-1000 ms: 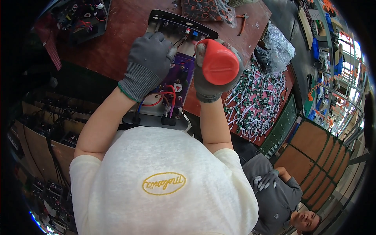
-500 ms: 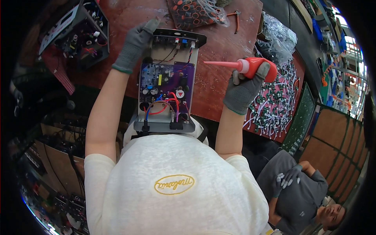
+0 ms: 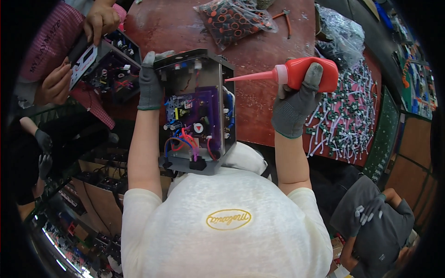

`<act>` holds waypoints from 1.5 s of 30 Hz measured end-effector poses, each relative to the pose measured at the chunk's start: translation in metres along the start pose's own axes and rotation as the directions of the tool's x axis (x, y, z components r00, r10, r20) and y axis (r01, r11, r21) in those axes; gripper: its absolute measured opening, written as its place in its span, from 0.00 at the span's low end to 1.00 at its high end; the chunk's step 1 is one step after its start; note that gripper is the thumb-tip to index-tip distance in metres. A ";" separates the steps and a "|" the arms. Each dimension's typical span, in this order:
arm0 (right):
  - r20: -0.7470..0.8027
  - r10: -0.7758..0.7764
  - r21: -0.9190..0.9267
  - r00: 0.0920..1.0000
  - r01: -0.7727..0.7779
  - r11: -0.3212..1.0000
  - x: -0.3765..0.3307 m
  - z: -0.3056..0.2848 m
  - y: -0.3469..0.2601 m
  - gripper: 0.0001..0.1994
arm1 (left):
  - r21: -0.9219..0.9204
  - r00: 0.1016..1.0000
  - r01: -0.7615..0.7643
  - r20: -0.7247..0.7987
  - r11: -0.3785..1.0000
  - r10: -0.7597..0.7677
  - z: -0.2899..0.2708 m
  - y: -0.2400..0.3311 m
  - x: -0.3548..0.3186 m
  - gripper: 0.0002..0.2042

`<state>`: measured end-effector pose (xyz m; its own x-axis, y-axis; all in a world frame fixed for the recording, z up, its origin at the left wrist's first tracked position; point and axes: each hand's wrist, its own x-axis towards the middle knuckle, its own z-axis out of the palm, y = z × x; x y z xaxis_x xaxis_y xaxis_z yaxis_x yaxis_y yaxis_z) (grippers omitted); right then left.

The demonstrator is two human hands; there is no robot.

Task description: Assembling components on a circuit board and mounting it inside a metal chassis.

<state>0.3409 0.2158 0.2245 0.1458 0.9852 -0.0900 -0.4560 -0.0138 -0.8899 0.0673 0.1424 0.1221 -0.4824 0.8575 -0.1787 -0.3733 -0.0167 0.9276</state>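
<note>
An open metal electronics box [image 3: 197, 111] with a purple circuit board and red, blue and black wires rests between my chest and the red-brown table [image 3: 259, 106]. My left hand [image 3: 150, 81], in a grey glove, grips the box's far left corner. My right hand [image 3: 296, 102], also gloved, holds a red squeeze bottle [image 3: 301, 74] off to the right of the box. Its long pink nozzle points left toward the box's upper right edge without touching it.
A clear bag of black and orange parts [image 3: 234, 18] and pliers [image 3: 285, 18] lie at the table's far side. Many small wired boards [image 3: 347, 116] cover the right side. On the left, another person's hands [image 3: 99, 21] hold a similar box [image 3: 109, 65]. A seated person [image 3: 375, 227] is at lower right.
My right hand has pulled the red bottle away from the box to the right. My left hand has shifted from the top of the box to its far left corner.
</note>
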 end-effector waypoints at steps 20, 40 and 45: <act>0.209 -0.146 0.020 0.967 0.145 0.989 -0.010 0.055 0.064 0.12 | -0.331 0.988 0.029 -0.132 0.943 -0.076 -0.036 -0.008 -0.002 0.15; 0.211 -0.135 -0.016 0.968 0.142 0.990 -0.011 0.055 0.062 0.09 | -0.342 0.999 -0.021 -0.051 0.940 0.004 -0.042 -0.011 -0.002 0.14; 0.212 -0.110 0.039 0.971 0.104 0.994 -0.010 0.057 0.060 0.07 | -0.351 0.999 0.023 -0.032 0.936 -0.036 -0.032 -0.004 -0.005 0.16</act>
<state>0.2621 0.2146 0.1975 0.0059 0.9944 0.1053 -0.4721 0.0956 -0.8763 0.0459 0.1218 0.1086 -0.4935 0.8407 -0.2228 -0.6384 -0.1763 0.7492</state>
